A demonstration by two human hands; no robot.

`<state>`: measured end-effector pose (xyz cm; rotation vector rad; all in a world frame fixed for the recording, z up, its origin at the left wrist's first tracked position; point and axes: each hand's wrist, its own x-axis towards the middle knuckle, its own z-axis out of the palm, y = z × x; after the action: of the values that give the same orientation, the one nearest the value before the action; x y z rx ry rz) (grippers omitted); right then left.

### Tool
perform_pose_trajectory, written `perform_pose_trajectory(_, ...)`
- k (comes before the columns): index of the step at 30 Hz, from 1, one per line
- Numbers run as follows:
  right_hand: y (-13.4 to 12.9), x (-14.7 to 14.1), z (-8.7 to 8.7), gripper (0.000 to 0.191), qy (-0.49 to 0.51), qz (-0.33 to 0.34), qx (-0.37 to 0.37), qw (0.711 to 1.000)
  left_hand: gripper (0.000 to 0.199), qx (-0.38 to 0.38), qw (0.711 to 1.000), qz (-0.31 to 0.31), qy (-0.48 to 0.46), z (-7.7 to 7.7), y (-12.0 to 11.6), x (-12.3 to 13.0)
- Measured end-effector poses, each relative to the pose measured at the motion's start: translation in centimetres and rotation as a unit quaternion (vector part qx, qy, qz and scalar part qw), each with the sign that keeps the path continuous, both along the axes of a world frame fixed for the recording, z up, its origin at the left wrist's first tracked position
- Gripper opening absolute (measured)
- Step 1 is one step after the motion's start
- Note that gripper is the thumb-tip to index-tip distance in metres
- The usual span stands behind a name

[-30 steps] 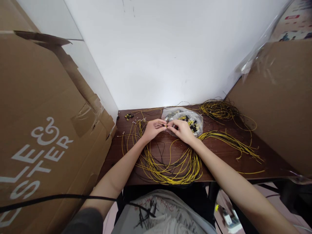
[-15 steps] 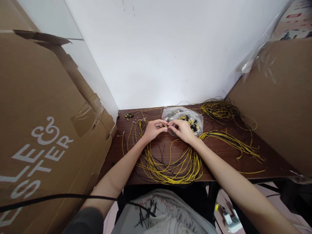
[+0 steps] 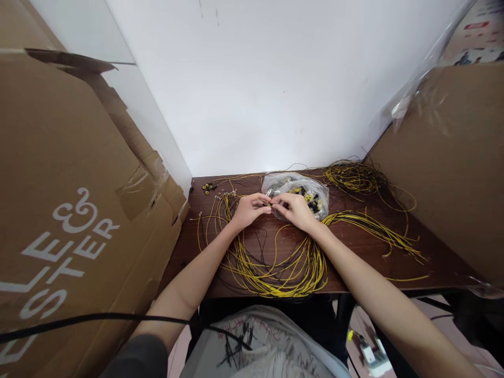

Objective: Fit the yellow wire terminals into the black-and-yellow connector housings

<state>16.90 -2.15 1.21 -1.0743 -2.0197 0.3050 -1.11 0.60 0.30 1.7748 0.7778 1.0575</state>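
My left hand (image 3: 249,211) and my right hand (image 3: 294,210) meet fingertip to fingertip at the near left edge of a clear plastic bag (image 3: 323,195). Both are closed in a pinch around a small dark and yellow piece (image 3: 270,205), mostly covered by the fingers, so its kind is unclear. Inside the bag lie many small black and yellow parts (image 3: 309,199). A looped bundle of yellow and black wires (image 3: 275,286) curves over the tabletop below my hands, its left ends tipped with small pale terminals (image 3: 225,194).
More wires (image 3: 350,177) lie tangled at the back right. A few black and yellow parts (image 3: 207,187) sit at the back left of the brown table (image 3: 354,262). Large cardboard boxes (image 3: 79,184) flank both sides. A black cable (image 3: 118,316) crosses the lower left.
Almost nothing differs. Both hands keep the same pinch in the same place, and the view has shifted only very slightly.
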Motion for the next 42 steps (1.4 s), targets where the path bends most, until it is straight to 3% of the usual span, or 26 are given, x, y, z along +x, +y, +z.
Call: perform_pose_trajectory(42,0.07,0.3,-0.13,0.014,-0.03,0.018,0.027,0.999,0.027,-0.03,0.999,-0.017,-0.011,0.2,-0.25,0.06)
